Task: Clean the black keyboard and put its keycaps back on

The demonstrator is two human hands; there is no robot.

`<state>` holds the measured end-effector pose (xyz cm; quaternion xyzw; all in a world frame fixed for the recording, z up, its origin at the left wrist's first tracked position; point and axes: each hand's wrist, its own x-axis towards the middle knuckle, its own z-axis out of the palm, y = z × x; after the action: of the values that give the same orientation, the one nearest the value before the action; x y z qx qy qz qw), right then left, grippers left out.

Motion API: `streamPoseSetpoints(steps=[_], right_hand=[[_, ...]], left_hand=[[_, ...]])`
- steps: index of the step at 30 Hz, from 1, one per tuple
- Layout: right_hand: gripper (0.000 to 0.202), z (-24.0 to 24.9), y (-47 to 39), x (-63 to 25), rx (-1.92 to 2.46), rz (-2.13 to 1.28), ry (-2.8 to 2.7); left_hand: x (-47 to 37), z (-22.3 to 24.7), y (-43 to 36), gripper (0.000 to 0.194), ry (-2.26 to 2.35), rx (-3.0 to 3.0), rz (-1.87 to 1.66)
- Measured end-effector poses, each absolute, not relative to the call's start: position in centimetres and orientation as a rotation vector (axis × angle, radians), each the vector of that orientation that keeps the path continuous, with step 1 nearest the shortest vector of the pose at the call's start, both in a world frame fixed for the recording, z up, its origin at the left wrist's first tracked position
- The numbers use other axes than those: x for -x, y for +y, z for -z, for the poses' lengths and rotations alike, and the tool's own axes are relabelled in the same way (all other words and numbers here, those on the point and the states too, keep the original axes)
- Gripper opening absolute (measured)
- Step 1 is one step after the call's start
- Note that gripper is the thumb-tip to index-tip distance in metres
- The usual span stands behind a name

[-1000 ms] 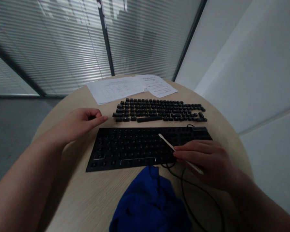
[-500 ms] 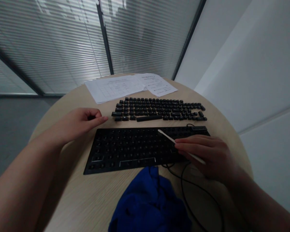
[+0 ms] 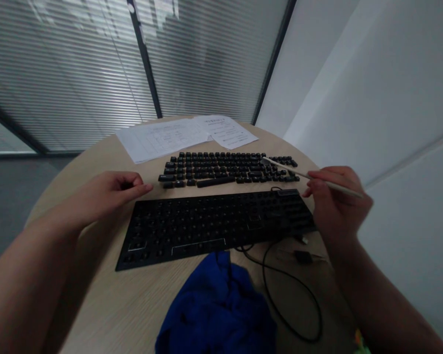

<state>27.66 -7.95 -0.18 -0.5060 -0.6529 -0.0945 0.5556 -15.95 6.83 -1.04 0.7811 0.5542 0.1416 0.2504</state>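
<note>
My right hand (image 3: 335, 196) pinches a long white cotton swab (image 3: 291, 170), raised at the right beyond the keyboard base. Its tip, greyish on one side, appears over the right part of the loose keycaps (image 3: 216, 182); I cannot tell whether it touches them. Those black caps lie in rows on the table. Nearer to me is the black keyboard base (image 3: 206, 221), its caps off and switches bare. My left hand (image 3: 120, 189) rests at the base's far left corner, fingers loosely curled and thumb pointing right, with nothing visible in it.
A crumpled blue cloth (image 3: 217, 309) lies at the front edge. A black cable (image 3: 291, 275) loops beside it, near a small dark item with a thin clear end (image 3: 304, 256). Printed papers (image 3: 170, 137) lie at the back of the round wooden table (image 3: 96, 285). A white wall (image 3: 402, 123) stands close on the right.
My right hand has lifted the swab off the keyboard base and moved it away and to the right, over the keycaps. The left hand holds its pose; the whole view has shifted slightly.
</note>
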Motion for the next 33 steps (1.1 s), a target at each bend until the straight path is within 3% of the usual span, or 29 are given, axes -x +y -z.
streamPoseSetpoints(steps=[5, 23, 33], right_hand=[[0.016, 0.4, -7.4, -27.6, 1.125, 0.123, -1.471], [0.016, -1.9, -8.5, -27.1, 0.985, 0.132, -2.322], [0.019, -3.0, -9.6, -27.3, 1.247, -0.493, -2.608]], left_hand=[[15.5, 0.8, 6.7, 0.055, 1.536, -2.117, -0.386], [15.3, 2.0, 6.9, 0.045, 1.194, -2.152, -0.387], [15.4, 2.0, 7.0, 0.045, 1.151, -2.164, -0.394]])
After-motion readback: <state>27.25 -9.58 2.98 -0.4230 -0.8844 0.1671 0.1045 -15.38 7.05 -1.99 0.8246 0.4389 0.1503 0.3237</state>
